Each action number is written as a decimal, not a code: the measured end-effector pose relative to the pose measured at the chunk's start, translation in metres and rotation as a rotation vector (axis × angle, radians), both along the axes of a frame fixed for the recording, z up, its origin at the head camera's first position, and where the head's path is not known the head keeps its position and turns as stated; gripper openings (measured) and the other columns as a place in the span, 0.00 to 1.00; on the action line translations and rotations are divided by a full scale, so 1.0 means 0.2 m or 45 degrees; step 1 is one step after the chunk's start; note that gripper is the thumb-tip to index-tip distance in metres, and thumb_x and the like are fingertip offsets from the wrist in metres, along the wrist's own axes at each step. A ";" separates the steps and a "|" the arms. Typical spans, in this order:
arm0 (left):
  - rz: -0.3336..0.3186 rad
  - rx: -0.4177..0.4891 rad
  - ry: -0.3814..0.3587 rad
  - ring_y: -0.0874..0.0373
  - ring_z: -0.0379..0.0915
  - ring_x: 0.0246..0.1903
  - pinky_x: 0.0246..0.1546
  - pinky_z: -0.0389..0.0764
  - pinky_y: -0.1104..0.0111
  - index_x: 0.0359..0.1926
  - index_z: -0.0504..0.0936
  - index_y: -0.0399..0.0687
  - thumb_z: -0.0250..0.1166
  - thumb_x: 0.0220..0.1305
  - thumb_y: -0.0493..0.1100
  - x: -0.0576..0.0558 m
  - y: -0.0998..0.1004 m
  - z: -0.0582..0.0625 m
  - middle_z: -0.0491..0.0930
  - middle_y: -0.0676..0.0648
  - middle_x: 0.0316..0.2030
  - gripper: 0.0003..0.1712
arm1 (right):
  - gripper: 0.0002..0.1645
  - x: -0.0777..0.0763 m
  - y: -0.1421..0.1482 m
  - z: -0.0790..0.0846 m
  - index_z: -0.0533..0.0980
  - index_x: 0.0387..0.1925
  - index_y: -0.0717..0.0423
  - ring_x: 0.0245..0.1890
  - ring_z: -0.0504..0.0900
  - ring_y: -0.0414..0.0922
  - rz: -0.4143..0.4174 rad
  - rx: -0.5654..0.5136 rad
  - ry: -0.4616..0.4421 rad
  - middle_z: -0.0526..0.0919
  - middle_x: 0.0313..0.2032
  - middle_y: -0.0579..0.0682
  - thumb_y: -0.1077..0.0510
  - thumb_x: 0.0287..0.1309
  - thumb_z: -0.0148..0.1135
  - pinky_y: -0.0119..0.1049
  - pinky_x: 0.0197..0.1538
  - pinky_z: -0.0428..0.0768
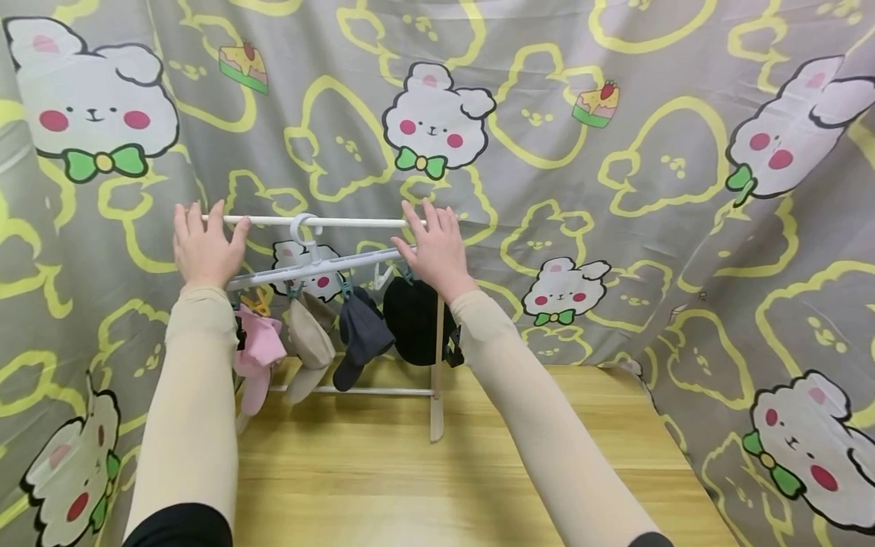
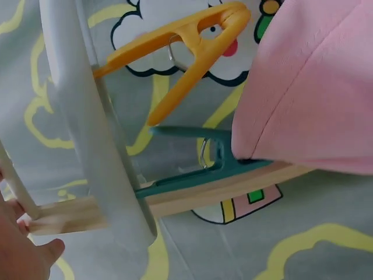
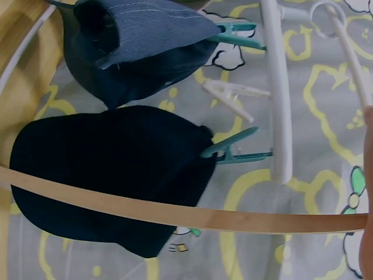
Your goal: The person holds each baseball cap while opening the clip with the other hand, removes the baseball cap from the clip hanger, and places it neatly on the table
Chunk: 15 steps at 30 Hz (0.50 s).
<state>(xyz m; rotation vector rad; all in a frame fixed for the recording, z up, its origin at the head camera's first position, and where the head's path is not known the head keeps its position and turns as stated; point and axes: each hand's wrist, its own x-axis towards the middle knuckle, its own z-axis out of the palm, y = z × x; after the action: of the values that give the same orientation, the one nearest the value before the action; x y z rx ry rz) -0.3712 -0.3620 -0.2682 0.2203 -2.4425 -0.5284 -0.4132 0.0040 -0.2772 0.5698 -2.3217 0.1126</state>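
My left hand (image 1: 208, 247) is at the left end of the white top rail (image 1: 362, 222) of a small rack, fingers extended and spread. At the rail's right end my right hand (image 1: 437, 247) touches it with fingers pointing upward. A pale grey clip hanger (image 1: 328, 266) hooks over the rail, tilted up to the right. Caps hang from it: a pink cap (image 1: 258, 342), a beige cap (image 1: 307, 346), a dark blue-grey cap (image 1: 362, 334) and a black cap (image 1: 413, 323). Teal clips (image 2: 224, 166) hold caps; an orange clip (image 2: 201, 65) hangs beside the pink one.
A wooden side post (image 3: 116, 201) of the rack passes before the black cap in the right wrist view. One white clip (image 3: 233, 89) carries no cap. The rack stands on a wood-grain table (image 1: 342, 494), with a patterned grey curtain (image 1: 547, 175) close behind and around it.
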 end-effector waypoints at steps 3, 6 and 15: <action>0.006 0.030 0.021 0.43 0.20 0.77 0.74 0.37 0.41 0.76 0.52 0.51 0.35 0.71 0.70 -0.01 0.01 -0.01 0.41 0.35 0.76 0.42 | 0.38 -0.02 0.00 -0.03 0.57 0.74 0.39 0.65 0.66 0.54 0.009 -0.022 0.082 0.64 0.70 0.57 0.33 0.68 0.46 0.49 0.76 0.53; 0.012 0.061 0.034 0.45 0.19 0.77 0.73 0.38 0.39 0.75 0.54 0.52 0.35 0.70 0.71 -0.02 0.00 -0.02 0.42 0.37 0.76 0.43 | 0.36 -0.02 0.00 -0.04 0.59 0.73 0.37 0.64 0.67 0.54 0.020 -0.025 0.128 0.65 0.69 0.58 0.33 0.68 0.47 0.50 0.76 0.53; 0.039 0.073 0.019 0.47 0.18 0.77 0.69 0.43 0.32 0.74 0.57 0.53 0.33 0.68 0.74 -0.03 -0.01 -0.04 0.42 0.39 0.76 0.45 | 0.33 0.00 0.00 -0.05 0.65 0.69 0.40 0.65 0.67 0.53 0.008 -0.030 0.122 0.70 0.66 0.57 0.34 0.68 0.48 0.50 0.76 0.54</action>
<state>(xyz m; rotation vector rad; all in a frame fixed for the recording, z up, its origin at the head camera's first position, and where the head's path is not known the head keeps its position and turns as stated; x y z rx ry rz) -0.3778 -0.3638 -0.2766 0.2758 -2.4078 -0.5854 -0.4135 0.0046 -0.2866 0.5590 -2.2231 0.1135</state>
